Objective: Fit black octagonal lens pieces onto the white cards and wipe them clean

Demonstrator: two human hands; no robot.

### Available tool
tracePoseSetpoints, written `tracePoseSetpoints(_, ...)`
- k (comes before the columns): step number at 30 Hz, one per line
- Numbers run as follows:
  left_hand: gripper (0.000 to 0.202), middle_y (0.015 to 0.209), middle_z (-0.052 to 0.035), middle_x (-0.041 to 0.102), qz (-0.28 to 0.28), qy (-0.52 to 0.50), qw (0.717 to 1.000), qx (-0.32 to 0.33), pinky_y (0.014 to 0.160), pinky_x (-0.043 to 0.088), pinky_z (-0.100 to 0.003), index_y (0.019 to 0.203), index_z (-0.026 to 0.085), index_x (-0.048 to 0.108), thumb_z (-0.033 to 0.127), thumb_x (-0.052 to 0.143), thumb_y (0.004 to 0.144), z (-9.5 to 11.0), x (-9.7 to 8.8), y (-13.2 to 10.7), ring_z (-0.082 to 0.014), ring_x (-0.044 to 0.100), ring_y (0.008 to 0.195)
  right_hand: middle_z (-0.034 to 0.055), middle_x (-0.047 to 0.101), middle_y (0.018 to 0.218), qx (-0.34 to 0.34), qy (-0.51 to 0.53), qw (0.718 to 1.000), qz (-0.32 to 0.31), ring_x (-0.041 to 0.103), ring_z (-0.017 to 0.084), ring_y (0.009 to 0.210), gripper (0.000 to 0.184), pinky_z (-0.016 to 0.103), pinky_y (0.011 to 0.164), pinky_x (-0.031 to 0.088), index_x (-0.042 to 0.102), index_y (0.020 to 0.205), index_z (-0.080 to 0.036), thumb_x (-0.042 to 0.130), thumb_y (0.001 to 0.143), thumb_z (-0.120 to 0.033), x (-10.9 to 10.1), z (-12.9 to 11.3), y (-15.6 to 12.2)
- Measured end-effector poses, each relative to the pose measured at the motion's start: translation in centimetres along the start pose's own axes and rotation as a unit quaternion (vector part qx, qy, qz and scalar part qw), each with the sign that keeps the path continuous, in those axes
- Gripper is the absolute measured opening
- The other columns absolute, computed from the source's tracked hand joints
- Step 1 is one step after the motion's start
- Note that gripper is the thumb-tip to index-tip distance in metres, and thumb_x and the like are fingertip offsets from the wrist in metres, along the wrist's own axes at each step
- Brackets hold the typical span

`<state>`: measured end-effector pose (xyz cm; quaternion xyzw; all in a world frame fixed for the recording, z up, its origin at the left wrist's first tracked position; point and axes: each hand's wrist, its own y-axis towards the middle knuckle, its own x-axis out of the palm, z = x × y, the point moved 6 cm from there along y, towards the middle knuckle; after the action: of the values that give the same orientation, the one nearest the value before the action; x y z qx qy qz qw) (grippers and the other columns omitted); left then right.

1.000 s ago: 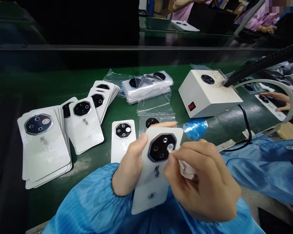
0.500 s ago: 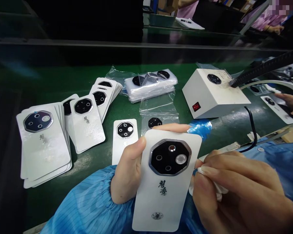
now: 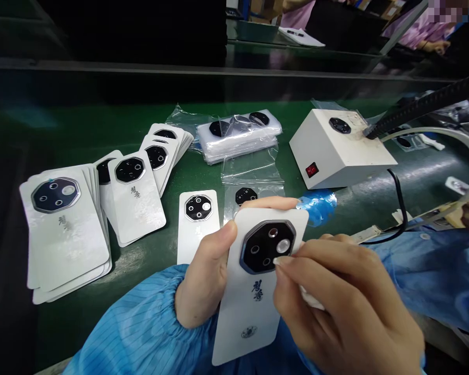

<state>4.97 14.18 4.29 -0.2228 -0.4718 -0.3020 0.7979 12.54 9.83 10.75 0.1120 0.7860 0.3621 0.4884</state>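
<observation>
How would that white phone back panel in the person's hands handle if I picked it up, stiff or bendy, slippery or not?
The white phone back panel is probably stiff, since it looks flat where the left hand grips its edge. Its glossy face may well feel slippery. The black octagonal camera island looks like the part likeliest to scratch.

Electronics factory, assembly-line floor. Long green-matted worktop (image 3: 101,125) crosses the frame, phone back panels (image 3: 62,234) stacked at left in quantity. Worker's sleeve (image 3: 133,323) is a blue striped cleanroom smock. At right, a white bench unit (image 3: 336,151) with red rocker switch and ribbed black hose (image 3: 426,101). Upper right, a second line: co-workers in pink smocks (image 3: 414,36), cardboard boxes (image 3: 391,8) behind.
</observation>
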Motion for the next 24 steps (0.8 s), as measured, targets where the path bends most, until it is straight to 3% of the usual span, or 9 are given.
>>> tracePoseSetpoints(3, 0.041, 0.093, -0.0064, 0.068, 0.011, -0.014, 1.000, -0.001, 0.075, 0.048, -0.032, 0.111, 0.023, 0.059, 0.047, 0.041, 0.083, -0.2, 0.1, 0.0, -0.0202, 0.064, 0.081, 0.0031, 0.059, 0.074, 0.017, -0.001, 1.000, 0.000, 0.056, 0.014, 0.066, 0.013, 0.030, 0.063, 0.050, 0.061, 0.080, -0.017, 0.062, 0.075, -0.005, 1.0, -0.3, -0.3)
tracePoseSetpoints(7, 0.038, 0.093, -0.0039, 0.066, 0.016, -0.032, 0.999, 0.005, 0.086, 0.046, -0.030, 0.109, 0.022, 0.059, 0.045, 0.043, 0.084, -0.3, 0.2, -0.1, -0.0181, 0.062, 0.089, 0.0032, 0.058, 0.073, 0.010, -0.003, 1.000, -0.007, 0.056, 0.015, 0.067, 0.013, 0.031, 0.064, 0.049, 0.058, 0.076, -0.017, 0.059, 0.076, -0.005, 1.6, -0.6, -0.1)
tracePoseSetpoints(12, 0.036, 0.087, -0.0030, 0.062, 0.011, 0.001, 1.000, -0.004, 0.092, 0.044, -0.039, 0.109, 0.025, 0.058, 0.046, 0.043, 0.084, -0.6, -0.1, 0.1, -0.0215, 0.060, 0.088, 0.0028, 0.059, 0.072, 0.012, 0.005, 1.000, -0.016, 0.055, 0.014, 0.065, 0.017, 0.032, 0.064, 0.048, 0.054, 0.070, -0.017, 0.055, 0.075, -0.001, 1.7, -0.5, 0.2)
tracePoseSetpoints(17, 0.032, 0.089, 0.0017, 0.059, -0.001, 0.049, 0.998, 0.041, 0.093, 0.041, -0.028, 0.112, 0.027, 0.056, 0.042, 0.042, 0.088, -0.2, -0.4, 0.0, -0.0147, 0.057, 0.090, 0.0022, 0.059, 0.074, 0.010, -0.002, 1.000, -0.006, 0.056, 0.014, 0.068, 0.016, 0.032, 0.071, 0.049, 0.055, 0.072, -0.017, 0.055, 0.076, -0.002, 2.2, -0.5, 0.1)
tracePoseSetpoints(21, 0.039, 0.105, -0.0012, 0.056, 0.013, 0.176, 0.983, 0.042, 0.097, 0.038, -0.039, 0.118, 0.029, 0.051, 0.049, 0.043, 0.086, 0.1, -0.8, -0.1, -0.0226, 0.052, 0.103, 0.0026, 0.059, 0.074, 0.051, 0.025, 0.998, -0.002, 0.057, 0.013, 0.068, 0.016, 0.027, 0.062, 0.048, 0.055, 0.070, -0.015, 0.054, 0.076, -0.001, 2.4, -0.3, 0.3)
tracePoseSetpoints(24, 0.040, 0.103, -0.0018, 0.055, 0.031, 0.186, 0.981, 0.035, 0.096, 0.037, -0.044, 0.116, 0.029, 0.052, 0.050, 0.044, 0.084, 0.3, -1.0, -0.1, -0.0251, 0.052, 0.101, 0.0029, 0.058, 0.072, 0.063, 0.011, 0.998, -0.014, 0.056, 0.012, 0.066, 0.016, 0.027, 0.059, 0.046, 0.053, 0.066, -0.015, 0.053, 0.077, -0.003, 2.5, -0.3, 0.5)
